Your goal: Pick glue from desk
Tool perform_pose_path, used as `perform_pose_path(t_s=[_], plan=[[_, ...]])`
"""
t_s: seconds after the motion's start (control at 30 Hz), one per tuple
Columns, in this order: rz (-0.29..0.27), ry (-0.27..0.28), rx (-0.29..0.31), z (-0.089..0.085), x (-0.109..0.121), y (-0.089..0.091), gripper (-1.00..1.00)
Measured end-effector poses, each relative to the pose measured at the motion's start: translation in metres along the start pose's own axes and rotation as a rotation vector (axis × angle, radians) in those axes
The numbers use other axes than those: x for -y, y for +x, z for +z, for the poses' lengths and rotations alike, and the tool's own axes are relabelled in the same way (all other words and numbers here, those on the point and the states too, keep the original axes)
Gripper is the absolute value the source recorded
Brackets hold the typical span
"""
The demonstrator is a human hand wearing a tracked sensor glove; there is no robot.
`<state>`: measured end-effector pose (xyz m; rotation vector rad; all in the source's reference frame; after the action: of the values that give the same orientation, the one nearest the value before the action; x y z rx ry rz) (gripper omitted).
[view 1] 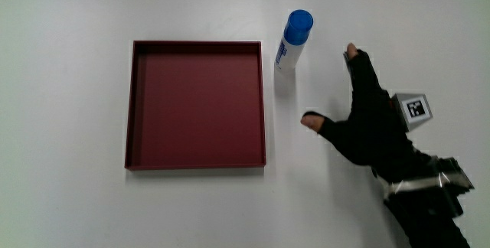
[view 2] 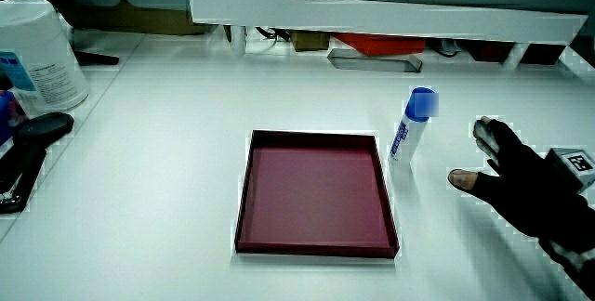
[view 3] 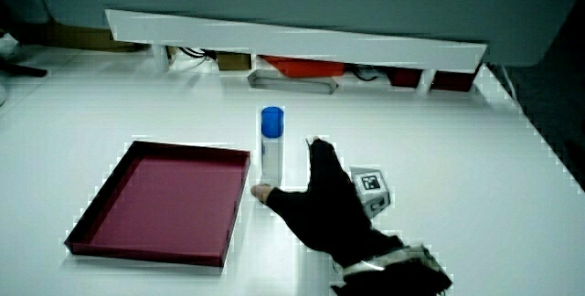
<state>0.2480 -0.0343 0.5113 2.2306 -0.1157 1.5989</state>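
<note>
Your gloved hand (view 1: 366,122) sits low over the white table (view 1: 69,202), fingers spread and relaxed, grasping nothing. Thumb and forefinger form an open V that faces the glue stick (view 1: 292,43).

The glue is a white tube w/ a blue cap, standing upright on the table just beside the dark red tray (view 1: 195,104), at the tray corner farther from you. In both side views it stands on its base, cap up (view 2: 412,132) (view 3: 271,145). So its long axis is vertical, not lying along the table.

The glue stands btwn the tray and your hand, a bit farther from you than the hand. Hand and tube are near but apart in the main view. In a side view the thumb tip (view 3: 262,192) looks to be right at the foot of the tube; contact can't be confirmed there.

Judgement: the pick hasn't begun. The open V already points at the tube, so closing in sideways around its body should work. The tray wall sits tight against the tube's other flank, so there's little finger room there, and a tall upright tube may tip if nudged.
</note>
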Motion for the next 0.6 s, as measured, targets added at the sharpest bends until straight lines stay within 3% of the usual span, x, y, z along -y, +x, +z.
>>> perform_pose_path(t_s=[0.07, 0.13, 0.27, 0.3, 0.47, 0.6], plan=[[-0.015, -0.006, -0.037, -0.002, -0.01, -0.005, 0.0], [-0.042, -0.009, -0.036, -0.004, -0.018, -0.007, 0.0], [-0.036, -0.025, -0.075, -0.012, -0.033, -0.012, 0.0], [-0.083, -0.03, -0.06, -0.013, -0.036, -0.011, 0.0], [-0.045, -0.063, -0.086, -0.021, -0.053, -0.013, 0.0], [-0.065, -0.056, -0.107, -0.024, -0.062, -0.009, 0.0]])
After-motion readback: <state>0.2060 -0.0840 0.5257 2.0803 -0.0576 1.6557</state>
